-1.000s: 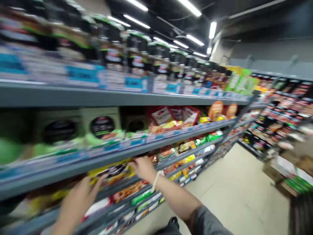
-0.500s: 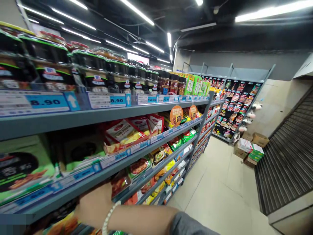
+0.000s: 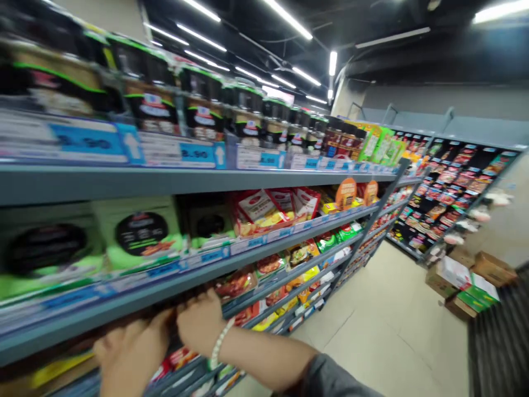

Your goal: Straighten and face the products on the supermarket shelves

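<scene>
My left hand (image 3: 134, 350) reaches into the lower shelf level, just under the grey shelf edge. Its fingers bend away from me and are partly hidden. Close beside it on the right, my right hand (image 3: 200, 322) has a beaded bracelet (image 3: 221, 344) at the wrist. The right fingers curl forward into the same level, among dark packets I cannot make out. What either hand grips is hidden. Red food packets (image 3: 182, 357) lie below the right hand. A packet with reddish food pictured on it (image 3: 236, 284) stands just past the right hand.
Spice jars (image 3: 155, 105) line the top shelf (image 3: 185, 184). Green pouches (image 3: 140, 231) and red-and-white packets (image 3: 264, 209) fill the level beneath. The aisle floor (image 3: 355, 320) runs along the right, with cardboard boxes (image 3: 494, 270) by the wall and a hanging-goods rack (image 3: 450, 187) behind.
My left hand has come into view at the lower level. My right hand now sits farther right in the picture. The view has turned left, showing more of the green pouches.
</scene>
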A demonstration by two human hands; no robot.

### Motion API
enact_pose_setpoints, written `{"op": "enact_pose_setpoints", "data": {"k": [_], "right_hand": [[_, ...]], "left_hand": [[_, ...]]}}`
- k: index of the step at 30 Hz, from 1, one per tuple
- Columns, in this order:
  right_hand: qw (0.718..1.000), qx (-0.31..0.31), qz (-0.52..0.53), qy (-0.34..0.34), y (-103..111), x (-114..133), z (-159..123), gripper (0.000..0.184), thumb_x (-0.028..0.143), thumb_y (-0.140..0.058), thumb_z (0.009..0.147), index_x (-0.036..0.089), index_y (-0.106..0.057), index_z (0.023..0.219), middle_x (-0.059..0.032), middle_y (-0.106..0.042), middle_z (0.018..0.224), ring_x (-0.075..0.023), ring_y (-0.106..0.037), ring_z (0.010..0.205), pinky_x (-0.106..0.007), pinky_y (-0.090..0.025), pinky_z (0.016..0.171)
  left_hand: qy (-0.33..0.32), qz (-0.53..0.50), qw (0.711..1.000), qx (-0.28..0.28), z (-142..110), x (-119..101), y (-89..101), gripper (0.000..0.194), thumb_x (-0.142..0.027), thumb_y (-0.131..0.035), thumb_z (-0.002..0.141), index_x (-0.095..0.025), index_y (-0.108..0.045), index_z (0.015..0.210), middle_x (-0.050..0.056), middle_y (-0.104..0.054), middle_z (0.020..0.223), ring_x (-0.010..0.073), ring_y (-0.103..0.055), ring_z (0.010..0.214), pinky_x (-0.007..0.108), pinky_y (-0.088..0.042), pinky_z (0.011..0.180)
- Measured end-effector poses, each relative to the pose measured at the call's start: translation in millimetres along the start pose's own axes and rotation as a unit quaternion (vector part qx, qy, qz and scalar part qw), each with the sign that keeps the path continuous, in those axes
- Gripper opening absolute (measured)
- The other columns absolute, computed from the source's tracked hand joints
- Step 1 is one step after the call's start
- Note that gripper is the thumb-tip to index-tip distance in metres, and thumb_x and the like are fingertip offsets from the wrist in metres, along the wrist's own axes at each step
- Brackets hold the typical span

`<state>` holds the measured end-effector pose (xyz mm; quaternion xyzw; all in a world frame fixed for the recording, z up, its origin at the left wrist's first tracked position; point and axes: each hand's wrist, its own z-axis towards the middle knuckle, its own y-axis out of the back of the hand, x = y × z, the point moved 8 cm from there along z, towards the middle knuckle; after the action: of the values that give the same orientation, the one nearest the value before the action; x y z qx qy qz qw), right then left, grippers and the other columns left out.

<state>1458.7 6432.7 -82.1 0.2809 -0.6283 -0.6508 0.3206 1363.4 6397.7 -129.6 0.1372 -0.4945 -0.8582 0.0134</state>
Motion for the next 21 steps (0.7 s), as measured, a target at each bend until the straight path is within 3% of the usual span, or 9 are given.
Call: {"op": "enact_pose_setpoints", "data": {"k": [3,6,11,16,18,21], "right_hand": [[0.999,0.048,-0.007,0.010,0.5,6.0,-7.5,0.024,0.014,-0.052,0.093,0.006,-0.071,0.104,-0.0128,-0.072,0.102,-0.0274,-0.064,0.104,-0.044,-0.036,0.106],[0.998,0.054,-0.011,-0.003,4.5,4.9,-9.1,0.031,0.010,-0.045,0.096,0.004,-0.069,0.115,-0.0156,-0.071,0.107,-0.0279,-0.063,0.108,-0.044,-0.037,0.106],[0.995,0.093,-0.021,0.030,6.6,15.0,-11.4,0.036,0.005,-0.039,0.094,0.006,-0.074,0.103,-0.0180,-0.072,0.105,-0.0278,-0.065,0.107,-0.046,-0.022,0.118],[0.993,0.118,-0.017,0.018,11.4,17.2,-17.2,0.036,0.004,-0.042,0.090,0.009,-0.074,0.105,-0.0165,-0.072,0.109,-0.0266,-0.063,0.112,-0.045,-0.018,0.121],[0.996,0.075,0.026,0.027,15.4,19.5,-17.3,0.036,0.008,-0.044,0.091,0.013,-0.071,0.116,-0.0131,-0.069,0.121,-0.0249,-0.057,0.122,-0.045,-0.015,0.122],[0.996,0.049,0.066,0.037,11.0,23.1,-17.8,0.041,0.010,-0.044,0.092,0.015,-0.063,0.128,-0.0109,-0.060,0.138,-0.0234,-0.051,0.130,-0.047,-0.012,0.123]], "left_hand": [[-0.028,0.079,0.996,-0.012,-8.1,-16.4,28.8,0.043,-0.020,-0.041,0.086,-0.029,-0.078,0.105,0.013,-0.054,0.077,0.0294,-0.045,0.079,0.048,-0.046,0.071],[-0.004,0.077,0.997,-0.008,-10.7,-14.1,40.3,0.046,-0.012,-0.044,0.085,-0.032,-0.074,0.115,0.014,-0.056,0.094,0.0310,-0.049,0.095,0.049,-0.048,0.081],[0.035,0.023,0.998,-0.049,-29.3,-3.3,49.5,0.031,-0.017,-0.051,0.086,-0.024,-0.076,0.103,0.018,-0.048,0.131,0.0409,-0.039,0.128,0.056,-0.045,0.095],[0.045,-0.015,0.996,-0.076,-36.7,13.6,68.3,0.025,-0.027,-0.052,0.089,-0.022,-0.073,0.102,0.017,-0.053,0.128,0.0373,-0.045,0.126,0.056,-0.043,0.100],[0.089,-0.009,0.995,-0.044,-25.1,34.2,71.5,0.029,-0.026,-0.048,0.090,-0.018,-0.071,0.106,0.017,-0.059,0.117,0.0338,-0.053,0.117,0.051,-0.044,0.099],[0.150,0.030,0.982,0.110,5.1,66.6,53.4,0.038,-0.022,-0.040,0.091,-0.011,-0.066,0.116,0.020,-0.065,0.114,0.0324,-0.058,0.112,0.046,-0.045,0.101]]}}
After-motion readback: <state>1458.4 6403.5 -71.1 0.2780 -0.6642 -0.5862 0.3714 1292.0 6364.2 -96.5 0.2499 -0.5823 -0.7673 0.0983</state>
